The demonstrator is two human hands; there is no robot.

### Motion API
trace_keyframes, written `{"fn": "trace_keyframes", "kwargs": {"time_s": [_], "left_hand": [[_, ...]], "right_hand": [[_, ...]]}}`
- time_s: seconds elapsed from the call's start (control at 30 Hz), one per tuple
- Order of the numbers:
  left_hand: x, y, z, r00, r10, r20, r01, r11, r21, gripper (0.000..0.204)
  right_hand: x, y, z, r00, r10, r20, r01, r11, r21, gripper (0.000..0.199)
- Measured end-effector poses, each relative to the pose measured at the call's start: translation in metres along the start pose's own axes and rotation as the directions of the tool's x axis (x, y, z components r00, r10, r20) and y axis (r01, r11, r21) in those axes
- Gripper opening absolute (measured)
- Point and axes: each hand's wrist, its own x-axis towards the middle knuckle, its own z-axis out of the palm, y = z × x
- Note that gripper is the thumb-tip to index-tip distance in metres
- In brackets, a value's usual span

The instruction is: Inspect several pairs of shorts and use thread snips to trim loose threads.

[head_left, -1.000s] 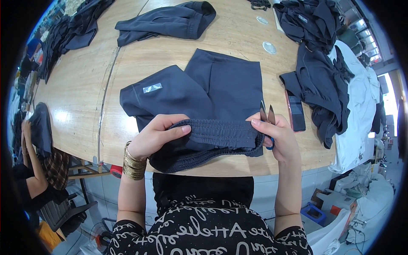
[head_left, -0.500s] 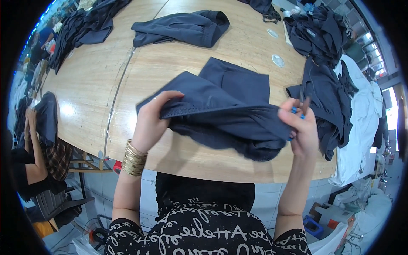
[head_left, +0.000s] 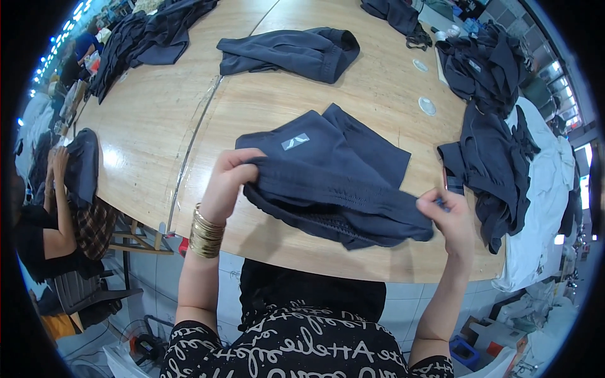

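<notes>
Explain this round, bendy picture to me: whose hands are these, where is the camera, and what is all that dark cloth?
The camera sits on a person's head and looks down, so you see that person's own arms rising from the lower edge. Its wide lens bends straight edges, which is why the wooden table looks curved. There is no machine here, only two bare hands. The left hand, with gold bangles on its wrist, and the right hand hold up a dark navy garment by its opposite ends, just above the table. More dark garments lie about: one folded further back and a heap on the right. At the far left, another person handles dark cloth.
</notes>
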Motion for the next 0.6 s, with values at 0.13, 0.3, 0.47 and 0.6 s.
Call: {"fn": "trace_keyframes", "kwargs": {"time_s": [0.13, 0.3, 0.47, 0.6], "left_hand": [[-0.002, -0.002, 0.045, 0.960, 0.204, 0.190, -0.258, 0.908, 0.330, 0.020], [0.002, 0.019, 0.069, 0.911, 0.316, 0.265, -0.404, 0.810, 0.425, 0.025], [0.010, 0.002, 0.030, 0.923, 0.385, -0.029, -0.334, 0.834, 0.439, 0.029], [0.002, 0.001, -0.005, 0.996, 0.020, -0.088, -0.020, 1.000, 0.007, 0.020]], "right_hand": [[0.007, -0.025, 0.044, 0.941, -0.333, 0.057, 0.335, 0.942, -0.026, 0.031], [0.021, -0.023, 0.061, 0.880, -0.301, 0.367, 0.334, 0.942, -0.029, 0.026], [0.011, -0.017, 0.010, 0.976, -0.134, -0.173, 0.219, 0.609, 0.762, 0.011], [0.009, 0.002, -0.006, 0.988, -0.007, -0.156, 0.138, 0.502, 0.854, 0.008]]}}
